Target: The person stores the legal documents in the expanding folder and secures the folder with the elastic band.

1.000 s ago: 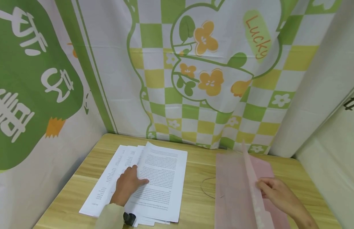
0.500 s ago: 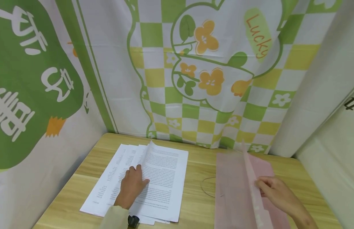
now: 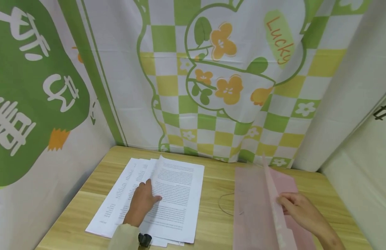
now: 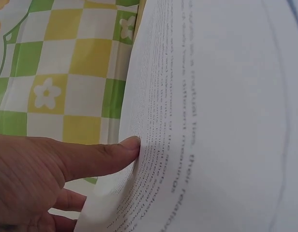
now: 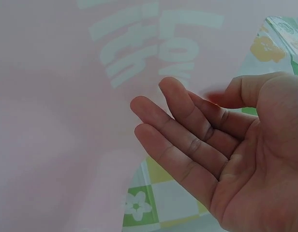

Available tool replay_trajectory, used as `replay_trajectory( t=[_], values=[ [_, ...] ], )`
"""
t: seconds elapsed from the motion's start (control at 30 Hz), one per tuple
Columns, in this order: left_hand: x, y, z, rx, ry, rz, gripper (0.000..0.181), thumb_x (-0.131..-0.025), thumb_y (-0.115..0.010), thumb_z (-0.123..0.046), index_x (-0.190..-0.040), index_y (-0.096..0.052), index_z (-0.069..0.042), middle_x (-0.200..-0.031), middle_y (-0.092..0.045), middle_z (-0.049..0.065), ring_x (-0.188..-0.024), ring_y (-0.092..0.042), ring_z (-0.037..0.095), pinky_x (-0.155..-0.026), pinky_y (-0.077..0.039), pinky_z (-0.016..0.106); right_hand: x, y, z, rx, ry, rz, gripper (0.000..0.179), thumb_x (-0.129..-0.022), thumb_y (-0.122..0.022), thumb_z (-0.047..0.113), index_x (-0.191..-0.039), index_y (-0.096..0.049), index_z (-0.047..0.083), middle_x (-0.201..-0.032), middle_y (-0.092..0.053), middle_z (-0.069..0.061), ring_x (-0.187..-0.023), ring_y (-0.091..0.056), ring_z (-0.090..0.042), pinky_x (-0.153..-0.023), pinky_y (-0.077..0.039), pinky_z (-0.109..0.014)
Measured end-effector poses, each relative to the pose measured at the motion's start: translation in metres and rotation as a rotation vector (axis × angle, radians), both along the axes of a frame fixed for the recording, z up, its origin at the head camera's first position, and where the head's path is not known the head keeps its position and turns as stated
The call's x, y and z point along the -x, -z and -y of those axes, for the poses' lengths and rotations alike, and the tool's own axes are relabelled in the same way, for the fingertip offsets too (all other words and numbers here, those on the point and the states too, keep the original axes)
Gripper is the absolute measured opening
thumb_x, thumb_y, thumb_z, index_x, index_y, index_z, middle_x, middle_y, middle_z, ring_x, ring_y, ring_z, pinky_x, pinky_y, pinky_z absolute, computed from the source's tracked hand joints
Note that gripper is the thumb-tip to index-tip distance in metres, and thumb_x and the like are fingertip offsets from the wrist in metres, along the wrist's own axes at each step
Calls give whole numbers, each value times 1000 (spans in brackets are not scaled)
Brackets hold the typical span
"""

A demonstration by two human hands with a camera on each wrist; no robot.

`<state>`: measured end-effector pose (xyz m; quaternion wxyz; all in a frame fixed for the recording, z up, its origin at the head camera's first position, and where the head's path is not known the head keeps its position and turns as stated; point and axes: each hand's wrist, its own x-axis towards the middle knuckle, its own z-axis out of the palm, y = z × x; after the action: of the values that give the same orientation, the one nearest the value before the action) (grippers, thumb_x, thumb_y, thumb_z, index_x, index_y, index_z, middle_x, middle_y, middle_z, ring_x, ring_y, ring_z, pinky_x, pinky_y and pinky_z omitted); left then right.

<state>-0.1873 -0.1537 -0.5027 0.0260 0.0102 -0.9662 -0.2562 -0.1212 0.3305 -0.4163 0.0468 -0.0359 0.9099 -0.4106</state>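
Observation:
A stack of printed sheets [image 3: 177, 198] lies fanned out on the left of the wooden table. My left hand [image 3: 141, 203] pinches the left edge of the top sheet, raising it a little off the others. In the left wrist view the thumb [image 4: 108, 157] lies on the printed face, with other fingers behind the page. On the right is a translucent pink document folder [image 3: 247, 205]. My right hand [image 3: 302, 211] pinches its cover and holds it upright. The right wrist view shows white lettering [image 5: 178, 46] on the cover, beside the spread fingers [image 5: 163, 150].
A thin cord loop [image 3: 222, 206] extends from the folder's left edge onto the table [image 3: 213, 208]. Behind the table hangs a green-and-yellow checked curtain [image 3: 186, 121]. More printed cloth [image 3: 96, 139] encloses the left side, and a pale cloth [image 3: 364, 166] the right.
The left hand has rolled slightly at the top sheet's lifted edge, and that edge curls a little differently. The right hand and the folder have stayed in place.

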Motion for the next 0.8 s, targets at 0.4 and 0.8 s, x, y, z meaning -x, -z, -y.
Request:
replay_trajectory(
  t=[0.4, 0.8],
  values=[
    [1, -4, -3, -74, -5, 54, 89, -81, -88, -8, -150, -36, 10, -116, -49, 34, -87, -60, 41, -71, -51, 52, -1, 2, 1, 4, 10, -47, 28, -106, -54, 14, -79, -60, 7, -79, -54, -1, -77, -58, -7, -74, -58, -29],
    [6, 3, 17, -138, 4, 91, 88, -84, -86, -16, -152, -36, 9, -130, -58, 34, -110, -61, 50, -82, -52, 58, -1, -2, 1, 15, 16, -23, 31, -107, -54, 18, -78, -58, 6, -79, -54, -3, -78, -60, -10, -74, -58, -30]
  ],
)
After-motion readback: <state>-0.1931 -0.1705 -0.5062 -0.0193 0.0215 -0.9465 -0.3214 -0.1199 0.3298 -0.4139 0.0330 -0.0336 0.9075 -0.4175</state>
